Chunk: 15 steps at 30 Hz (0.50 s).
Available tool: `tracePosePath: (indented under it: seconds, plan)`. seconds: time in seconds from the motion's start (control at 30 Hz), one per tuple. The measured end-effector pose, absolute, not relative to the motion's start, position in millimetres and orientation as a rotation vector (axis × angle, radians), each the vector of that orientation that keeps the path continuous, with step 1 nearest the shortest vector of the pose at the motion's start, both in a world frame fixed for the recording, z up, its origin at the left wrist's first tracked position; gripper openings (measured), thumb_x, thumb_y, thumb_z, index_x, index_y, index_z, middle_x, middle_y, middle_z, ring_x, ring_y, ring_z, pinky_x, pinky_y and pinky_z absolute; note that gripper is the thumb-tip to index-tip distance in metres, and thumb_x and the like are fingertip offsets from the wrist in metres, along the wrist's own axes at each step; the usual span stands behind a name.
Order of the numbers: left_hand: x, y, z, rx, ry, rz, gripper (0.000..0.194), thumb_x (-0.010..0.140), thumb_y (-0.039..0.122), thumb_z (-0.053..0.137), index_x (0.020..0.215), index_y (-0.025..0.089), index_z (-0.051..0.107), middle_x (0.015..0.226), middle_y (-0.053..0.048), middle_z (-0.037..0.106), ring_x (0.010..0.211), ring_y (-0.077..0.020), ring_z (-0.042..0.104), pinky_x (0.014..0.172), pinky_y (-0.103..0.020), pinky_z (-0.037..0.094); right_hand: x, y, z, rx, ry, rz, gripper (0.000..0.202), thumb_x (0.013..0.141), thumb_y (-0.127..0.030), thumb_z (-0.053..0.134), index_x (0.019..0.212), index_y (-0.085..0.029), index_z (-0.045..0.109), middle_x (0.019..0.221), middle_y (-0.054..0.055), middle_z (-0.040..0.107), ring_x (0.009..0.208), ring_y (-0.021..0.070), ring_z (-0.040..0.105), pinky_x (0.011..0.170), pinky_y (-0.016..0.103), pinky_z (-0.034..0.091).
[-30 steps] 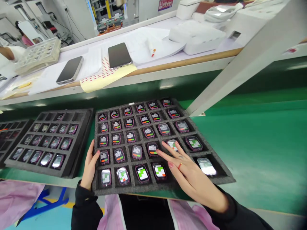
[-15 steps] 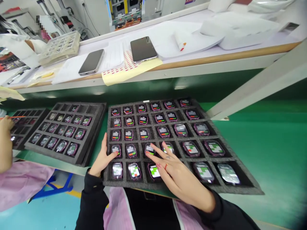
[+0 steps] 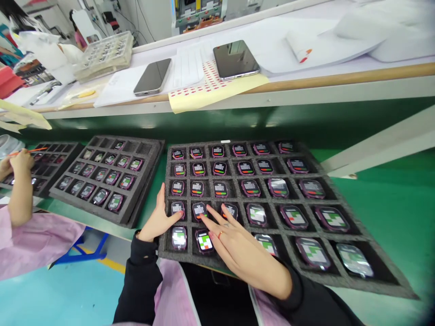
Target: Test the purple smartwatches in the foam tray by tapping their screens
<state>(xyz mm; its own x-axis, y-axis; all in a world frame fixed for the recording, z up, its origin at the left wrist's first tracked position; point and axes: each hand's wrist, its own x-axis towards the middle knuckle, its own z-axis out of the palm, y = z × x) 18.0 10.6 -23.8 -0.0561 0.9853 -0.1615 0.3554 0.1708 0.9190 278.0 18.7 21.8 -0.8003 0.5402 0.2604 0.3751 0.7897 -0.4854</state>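
Observation:
A dark grey foam tray (image 3: 384,271) holds several smartwatches in purple cases, most with lit screens. My left hand (image 3: 159,219) rests at the tray's left edge, fingers stretched along the side. Its thumb is on the screen of a smartwatch (image 3: 176,208) in the first column, second row from the front. My right hand (image 3: 239,242) reaches over the front rows with fingers spread and a ring on one. Its index fingertip touches or hovers over the neighbouring smartwatch (image 3: 197,209), which shows white text. Part of the front row is hidden beneath my right hand.
Left of my tray lie stacked foam trays (image 3: 127,199) with more watches. Farther left, a co-worker's hand (image 3: 23,164) holds a thin orange stick (image 3: 37,150). The raised shelf carries two phones (image 3: 152,77), papers and a plastic case (image 3: 103,56). A slanted white post (image 3: 380,140) stands at right.
My right hand has shifted left across the tray, from the third-column watch to the second-column one. My left thumb stays on the first-column watch. The camera view has also shifted.

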Motion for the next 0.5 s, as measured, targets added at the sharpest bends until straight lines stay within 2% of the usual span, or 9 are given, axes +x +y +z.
tracePosePath:
  seconds: [0.2, 0.33, 0.5]
  plan:
    - [16, 11, -24, 1.26, 1.531, 0.924, 0.098, 0.088, 0.037, 0.068, 0.162, 0.028, 0.004, 0.171, -0.006, 0.008, 0.157, -0.0269, 0.011, 0.129, -0.043, 0.006, 294, 15, 20, -0.757, -2.525, 0.647, 0.044, 0.107, -0.008, 0.025, 0.142, 0.007, 0.047, 0.14, 0.024, 0.056, 0.145, 0.033, 0.032, 0.116, 0.068, 0.031]
    - [16, 16, -25, 1.21, 1.523, 0.945, 0.093, 0.089, 0.036, 0.066, 0.162, 0.03, 0.008, 0.17, -0.004, 0.014, 0.156, -0.0263, 0.015, 0.128, -0.043, 0.01, 316, 11, 18, -0.842, -2.465, 0.64, 0.042, 0.109, -0.012, 0.026, 0.145, -0.001, 0.044, 0.14, 0.022, 0.057, 0.145, 0.0319, 0.033, 0.116, 0.071, 0.028]
    - [14, 40, -28, 1.208, 1.525, 1.028, 0.09, 0.086, 0.034, 0.068, 0.16, 0.025, 0.019, 0.168, -0.006, 0.024, 0.155, -0.0267, 0.02, 0.128, -0.043, 0.013, 333, 15, 19, -0.904, -2.446, 0.573, 0.042, 0.11, -0.014, 0.027, 0.15, -0.007, 0.039, 0.14, 0.018, 0.058, 0.146, 0.0312, 0.03, 0.114, 0.072, 0.03]
